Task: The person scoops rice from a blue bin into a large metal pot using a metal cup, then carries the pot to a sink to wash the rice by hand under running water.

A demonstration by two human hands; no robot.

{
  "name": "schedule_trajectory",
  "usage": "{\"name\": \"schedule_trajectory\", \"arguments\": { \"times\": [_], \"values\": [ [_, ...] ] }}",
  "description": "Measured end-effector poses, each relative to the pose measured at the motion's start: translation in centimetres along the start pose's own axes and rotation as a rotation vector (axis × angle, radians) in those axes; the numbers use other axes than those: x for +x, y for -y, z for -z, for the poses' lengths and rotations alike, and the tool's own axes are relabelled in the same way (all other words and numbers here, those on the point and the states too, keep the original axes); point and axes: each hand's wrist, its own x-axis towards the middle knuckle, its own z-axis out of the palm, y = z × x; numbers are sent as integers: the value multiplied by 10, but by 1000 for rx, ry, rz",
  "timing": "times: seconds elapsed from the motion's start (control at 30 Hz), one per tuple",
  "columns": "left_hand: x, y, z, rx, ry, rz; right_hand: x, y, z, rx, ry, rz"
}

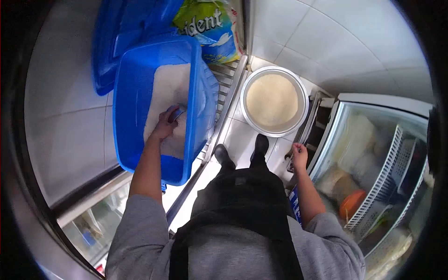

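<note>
one blue tub [133,100], one bowl [274,101], two hands: left [165,125], right [299,156].

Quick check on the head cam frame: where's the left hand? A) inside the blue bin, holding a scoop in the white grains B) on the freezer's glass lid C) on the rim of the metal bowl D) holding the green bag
A: the left hand is down inside the blue bin, its grip closed on a metal scoop in the white grains; the metal bowl stands on the floor, untouched.
</note>
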Motion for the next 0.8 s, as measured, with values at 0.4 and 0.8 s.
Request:
{"name": "schedule_trajectory", "arguments": {
  "times": [0.4, 0.8],
  "values": [
    [-80, -19, 24, -1455, 178, 475, 26, -49, 42, 196, 52, -24],
    [-104, -90, 66, -1501, -192, 286, 37, -41, 46, 168, 35, 43]
  ]
}}
